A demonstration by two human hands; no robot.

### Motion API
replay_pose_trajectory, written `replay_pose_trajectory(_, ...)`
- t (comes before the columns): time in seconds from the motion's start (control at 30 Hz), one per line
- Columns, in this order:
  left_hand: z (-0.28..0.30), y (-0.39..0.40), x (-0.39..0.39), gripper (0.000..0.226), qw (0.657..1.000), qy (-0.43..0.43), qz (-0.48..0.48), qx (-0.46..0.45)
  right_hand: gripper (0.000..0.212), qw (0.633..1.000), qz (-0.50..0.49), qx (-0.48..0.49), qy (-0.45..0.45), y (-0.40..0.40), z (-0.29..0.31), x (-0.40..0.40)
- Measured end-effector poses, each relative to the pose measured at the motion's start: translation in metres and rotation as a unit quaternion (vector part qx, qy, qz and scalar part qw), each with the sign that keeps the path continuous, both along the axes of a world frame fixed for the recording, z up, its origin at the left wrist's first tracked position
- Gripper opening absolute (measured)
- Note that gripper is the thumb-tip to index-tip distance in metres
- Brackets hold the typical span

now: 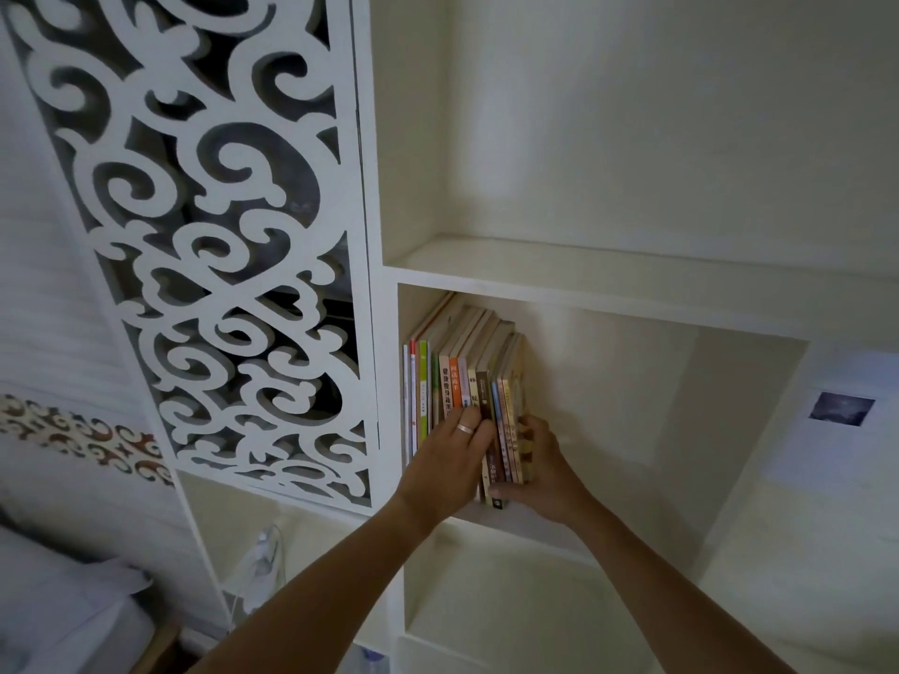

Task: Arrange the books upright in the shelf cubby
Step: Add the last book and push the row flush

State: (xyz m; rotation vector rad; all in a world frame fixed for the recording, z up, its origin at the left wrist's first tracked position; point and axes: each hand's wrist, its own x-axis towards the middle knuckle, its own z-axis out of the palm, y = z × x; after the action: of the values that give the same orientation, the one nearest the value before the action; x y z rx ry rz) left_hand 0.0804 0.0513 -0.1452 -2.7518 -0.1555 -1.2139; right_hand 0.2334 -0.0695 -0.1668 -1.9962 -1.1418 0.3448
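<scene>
**Squaring up the row at the left wall of the cubby**

We have both hands on the books (467,381), which stand spine-out in the middle cubby (632,381), packed against its left wall. The rest of that cubby, to the right of the row, is bare.

Our left hand (450,459) lies flat across the lower spines, fingers spread, a ring on one of them; its grip closes on nothing, it only presses. We judge it is there to keep the left part of the row from sliding forward or fanning out. Our right hand (540,471) cups the outer end of the row, thumb under the bottom edges of the last few books, fingers curled round the side of the end one, so its grip is half closed on that group. That hold makes sense: with no bookend, the last books would tip into the bare space.

The books lean slightly left, against the wall. Most already look upright, so the task seems close to done; what remains is nudging the right-hand few flush.
</scene>
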Motion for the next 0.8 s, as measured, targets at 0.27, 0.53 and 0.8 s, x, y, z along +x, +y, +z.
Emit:
replay_pose_trajectory(0.27, -0.004, 0.005, -0.002, 0.022, 1.0, 0.021, 0.013, 0.009, 0.114, 0.999, -0.006, 0.043, 0.003, 0.007, 0.001, -0.013)
replay_pose_trajectory(0.53, -0.002, 0.003, 0.0, 0.046, 0.996, 0.062, 0.062, 0.008, 0.118, 0.998, 0.008, 0.048, -0.026, 0.011, 0.001, -0.016)
replay_pose_trajectory(0.8, 0.023, 0.011, -0.003, 0.091, 0.994, -0.072, 0.084, 0.01, 0.135, 0.998, 0.004, 0.036, -0.054, 0.018, -0.012, -0.012)
